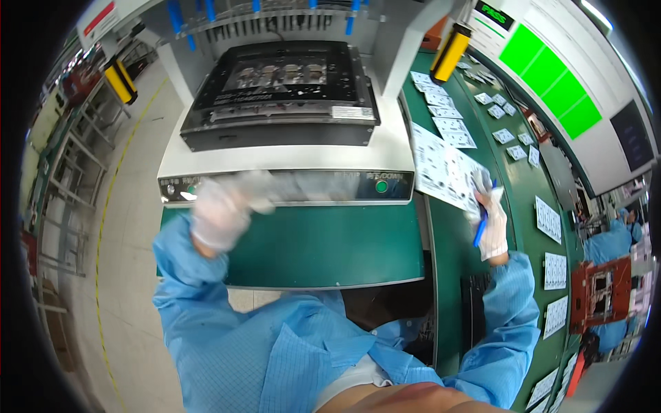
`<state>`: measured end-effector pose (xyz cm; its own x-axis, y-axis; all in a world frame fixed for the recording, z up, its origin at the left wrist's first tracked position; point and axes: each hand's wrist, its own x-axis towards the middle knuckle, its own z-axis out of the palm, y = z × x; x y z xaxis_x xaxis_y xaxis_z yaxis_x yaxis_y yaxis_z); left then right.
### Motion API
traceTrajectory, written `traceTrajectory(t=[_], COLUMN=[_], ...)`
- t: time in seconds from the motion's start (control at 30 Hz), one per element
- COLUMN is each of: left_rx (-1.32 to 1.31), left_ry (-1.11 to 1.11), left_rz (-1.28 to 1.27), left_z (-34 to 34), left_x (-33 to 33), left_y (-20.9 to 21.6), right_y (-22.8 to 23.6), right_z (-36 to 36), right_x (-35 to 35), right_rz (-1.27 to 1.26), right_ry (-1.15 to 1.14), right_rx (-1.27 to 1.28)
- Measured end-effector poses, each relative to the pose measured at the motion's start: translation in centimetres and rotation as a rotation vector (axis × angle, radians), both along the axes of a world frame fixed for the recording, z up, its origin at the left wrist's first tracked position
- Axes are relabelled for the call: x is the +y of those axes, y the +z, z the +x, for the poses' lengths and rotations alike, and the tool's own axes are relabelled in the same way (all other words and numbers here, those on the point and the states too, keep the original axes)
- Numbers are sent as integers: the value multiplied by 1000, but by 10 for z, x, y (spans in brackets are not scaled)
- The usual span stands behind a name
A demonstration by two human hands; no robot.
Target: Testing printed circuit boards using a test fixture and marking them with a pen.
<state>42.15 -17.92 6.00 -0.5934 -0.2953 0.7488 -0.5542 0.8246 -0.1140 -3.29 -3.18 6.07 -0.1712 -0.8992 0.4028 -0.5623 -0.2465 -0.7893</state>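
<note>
My right hand (491, 227), in a white glove, is closed on the near right corner of a white circuit board panel (444, 168). A blue pen (480, 228) is also held in that hand, pointing down toward me. The panel is tilted beside the right edge of a white machine (396, 148). My left hand (222, 215), gloved too, is in front of the machine's button panel (303, 187) and smeared by motion. A pale blurred streak runs from its fingers along the panel; I cannot make out whether it holds anything. A black test fixture (279, 96) with a clear window sits on the machine.
A green button (381, 186) is at the panel's right. Several white boards (451, 131) lie on the green bench (451, 261) at right. A monitor (585, 89) shows green blocks. Yellow-black posts (451, 54) flank the machine. A green work surface (323, 244) is before me.
</note>
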Motion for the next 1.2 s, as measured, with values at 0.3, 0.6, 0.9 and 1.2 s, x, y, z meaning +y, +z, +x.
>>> traceTrajectory(t=[0.3, 0.6, 0.9, 1.2], left_rx=[-152, 107, 224, 213], left_ry=[-129, 787, 659, 652], left_rz=[364, 310, 379, 431], left_z=[-55, 54, 74, 79], left_x=[94, -46, -75, -80], left_y=[-116, -89, -113, -109], right_y=[32, 43, 49, 61], right_z=[159, 212, 228, 224], right_x=[-254, -352, -379, -343], right_rz=[-442, -6, -249, -349], right_ry=[-111, 4, -610, -335], right_rx=[955, 1166, 915, 893])
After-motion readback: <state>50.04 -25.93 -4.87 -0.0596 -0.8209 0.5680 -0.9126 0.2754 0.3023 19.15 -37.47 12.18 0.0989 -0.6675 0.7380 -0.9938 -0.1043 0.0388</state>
